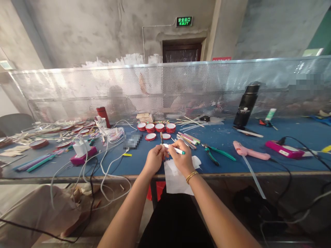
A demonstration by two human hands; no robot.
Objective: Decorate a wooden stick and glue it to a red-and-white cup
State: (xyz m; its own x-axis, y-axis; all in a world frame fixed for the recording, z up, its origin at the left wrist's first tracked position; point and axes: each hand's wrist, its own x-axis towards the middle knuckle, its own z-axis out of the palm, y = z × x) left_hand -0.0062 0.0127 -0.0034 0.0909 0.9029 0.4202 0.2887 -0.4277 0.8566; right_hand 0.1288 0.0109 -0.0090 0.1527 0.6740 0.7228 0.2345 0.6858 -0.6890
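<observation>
Both my hands meet at the front edge of the blue table. My right hand is closed around a white pen with a green cap, its tip pointing left. My left hand is closed in a pinch on a thin wooden stick that stands up from its fingers. A gold bracelet sits on my right wrist. Under the hands lies a white sheet of paper, hanging over the table edge.
Several small red-and-white round drums stand beyond my hands. Green-handled pliers, a pink glue gun, a black flask, coloured sticks, pink power strips and white cables lie around. A perforated metal screen closes the far side.
</observation>
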